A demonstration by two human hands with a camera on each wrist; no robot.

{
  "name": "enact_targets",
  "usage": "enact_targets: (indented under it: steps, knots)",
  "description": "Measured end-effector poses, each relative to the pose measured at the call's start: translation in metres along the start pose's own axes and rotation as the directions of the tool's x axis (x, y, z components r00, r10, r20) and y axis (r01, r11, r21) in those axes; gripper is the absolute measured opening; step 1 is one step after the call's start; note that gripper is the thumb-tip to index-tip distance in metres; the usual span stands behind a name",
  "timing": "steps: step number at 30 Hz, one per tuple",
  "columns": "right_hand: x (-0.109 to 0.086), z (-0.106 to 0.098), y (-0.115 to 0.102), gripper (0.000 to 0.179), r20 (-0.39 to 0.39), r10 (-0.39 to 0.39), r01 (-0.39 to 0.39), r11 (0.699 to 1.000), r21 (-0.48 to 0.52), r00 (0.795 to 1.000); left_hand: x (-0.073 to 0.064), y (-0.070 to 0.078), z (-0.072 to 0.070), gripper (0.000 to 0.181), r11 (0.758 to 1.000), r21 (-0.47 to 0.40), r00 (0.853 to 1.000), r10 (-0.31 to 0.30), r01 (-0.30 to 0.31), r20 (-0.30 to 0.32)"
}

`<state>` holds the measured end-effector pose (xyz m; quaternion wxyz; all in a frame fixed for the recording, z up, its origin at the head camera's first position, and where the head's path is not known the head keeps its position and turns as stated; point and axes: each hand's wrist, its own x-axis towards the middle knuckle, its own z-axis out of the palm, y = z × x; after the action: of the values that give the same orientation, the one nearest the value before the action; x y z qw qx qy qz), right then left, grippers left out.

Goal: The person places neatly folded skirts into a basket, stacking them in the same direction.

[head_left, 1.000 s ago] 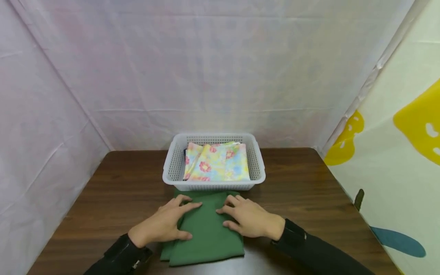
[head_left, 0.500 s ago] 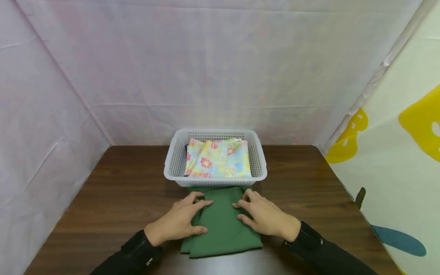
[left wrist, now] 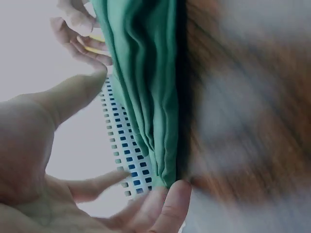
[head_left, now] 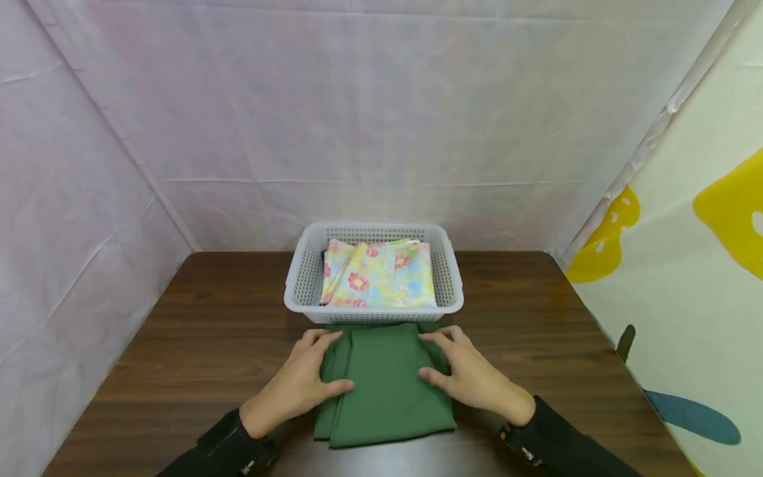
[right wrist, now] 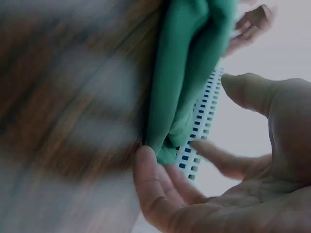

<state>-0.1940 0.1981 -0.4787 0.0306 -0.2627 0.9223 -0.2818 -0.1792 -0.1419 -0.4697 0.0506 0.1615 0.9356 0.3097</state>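
Note:
A folded green cloth [head_left: 393, 391] lies on the table, its layers stacked, directly in front of the basket. My left hand [head_left: 298, 377] is at its left edge, thumb over the top. In the left wrist view several fingertips [left wrist: 176, 199] reach the far corner of the cloth, low by the table. My right hand [head_left: 477, 377] is at the right edge in a like pose. The right wrist view has its fingertips [right wrist: 145, 158] by the far end of the cloth, with the thumb apart from it. Neither hand pinches the cloth.
A white perforated plastic basket [head_left: 290, 291] stands at the back of the brown wooden table [head_left: 507, 298]. Inside it lies a folded floral cloth [head_left: 381, 275]. Pale fabric walls [head_left: 381, 119] rise behind the table and at both sides.
Both hands have drawn outward from the top of the cloth to its side edges, fingers spreading. The view has shifted slightly. The cloth keeps its folded shape in front of the basket.

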Motion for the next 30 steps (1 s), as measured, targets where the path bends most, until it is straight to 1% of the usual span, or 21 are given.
enact_targets:
  steps: [2,3,4,5,6,7,9,10,11,12,13,15,17,19,21,22,23,24,26,29,30]
  knots:
    - [-0.003,-0.004,0.001,0.072,-0.006,0.084,-0.083,0.993,0.079,0.996,-0.003,0.0,-0.002,0.098,0.996,-0.048,0.997,-0.072,0.071,-0.003]
    - [-0.005,-0.005,0.001,0.076,-0.003,0.129,-0.127,0.983,0.135,0.992,-0.004,0.0,-0.003,0.101,0.992,-0.073,0.994,-0.107,0.107,0.002]
    - [-0.006,-0.007,0.002,0.079,0.011,0.179,-0.177,0.962,0.207,0.984,-0.005,0.0,-0.005,0.103,0.986,-0.097,0.99,-0.138,0.138,0.011]
    - [-0.007,-0.009,0.002,0.082,0.033,0.228,-0.227,0.929,0.291,0.973,-0.006,0.0,-0.006,0.104,0.978,-0.124,0.986,-0.165,0.167,0.022]
    - [-0.009,-0.011,0.002,0.084,0.059,0.275,-0.277,0.885,0.375,0.96,-0.006,0.0,-0.007,0.105,0.971,-0.144,0.981,-0.188,0.192,0.036]
    - [-0.01,-0.012,0.002,0.085,0.089,0.314,-0.32,0.832,0.454,0.945,-0.007,0.0,-0.008,0.105,0.964,-0.163,0.978,-0.205,0.21,0.048]
    - [-0.011,-0.015,0.002,0.087,0.153,0.371,-0.385,0.706,0.594,0.916,-0.006,0.0,-0.009,0.102,0.951,-0.199,0.971,-0.228,0.238,0.069]
    - [-0.012,-0.016,0.001,0.087,0.185,0.389,-0.41,0.644,0.645,0.903,-0.006,-0.001,-0.01,0.101,0.946,-0.212,0.969,-0.235,0.246,0.077]
    - [-0.012,-0.016,0.001,0.088,0.21,0.397,-0.425,0.597,0.68,0.893,-0.005,-0.001,-0.01,0.1,0.941,-0.223,0.966,-0.243,0.256,0.082]
    - [-0.012,-0.017,0.0,0.088,0.231,0.403,-0.439,0.56,0.703,0.885,-0.005,-0.001,-0.01,0.099,0.936,-0.229,0.964,-0.251,0.265,0.089]
    - [-0.012,-0.017,-0.001,0.088,0.251,0.403,-0.449,0.533,0.718,0.88,-0.004,-0.001,-0.01,0.099,0.928,-0.248,0.96,-0.263,0.279,0.098]
    - [-0.011,-0.017,-0.001,0.087,0.281,0.407,-0.467,0.487,0.738,0.869,-0.003,-0.001,-0.009,0.099,0.912,-0.277,0.953,-0.283,0.303,0.111]
    - [-0.01,-0.016,-0.001,0.085,0.308,0.404,-0.482,0.457,0.748,0.861,-0.001,-0.001,-0.009,0.095,0.893,-0.319,0.948,-0.291,0.318,0.129]
    - [-0.009,-0.014,0.0,0.084,0.332,0.391,-0.492,0.441,0.751,0.858,0.0,-0.001,-0.008,0.088,0.869,-0.372,0.946,-0.289,0.324,0.148]
    - [-0.007,-0.011,0.0,0.085,0.35,0.373,-0.494,0.426,0.758,0.859,0.002,0.0,-0.007,0.083,0.855,-0.4,0.943,-0.289,0.331,0.162]
    - [-0.006,-0.01,0.0,0.087,0.362,0.36,-0.495,0.414,0.764,0.86,0.002,0.001,-0.007,0.08,0.851,-0.405,0.942,-0.289,0.334,0.169]
    - [-0.005,-0.008,-0.001,0.089,0.373,0.348,-0.496,0.399,0.771,0.86,0.003,0.002,-0.006,0.078,0.841,-0.424,0.942,-0.285,0.335,0.179]
    - [-0.004,-0.006,-0.001,0.089,0.381,0.333,-0.493,0.38,0.783,0.863,0.004,0.003,-0.006,0.076,0.836,-0.436,0.942,-0.278,0.333,0.188]
    - [-0.001,-0.001,-0.002,0.086,0.399,0.297,-0.485,0.329,0.81,0.868,0.006,0.005,-0.004,0.07,0.81,-0.487,0.943,-0.249,0.327,0.22]
    - [0.004,0.007,-0.003,0.077,0.423,0.245,-0.478,0.245,0.844,0.873,0.009,0.006,-0.001,0.061,0.745,-0.584,0.941,-0.183,0.321,0.283]
    - [0.005,0.009,-0.003,0.072,0.429,0.227,-0.475,0.221,0.852,0.874,0.01,0.006,-0.001,0.06,0.732,-0.601,0.94,-0.166,0.32,0.298]
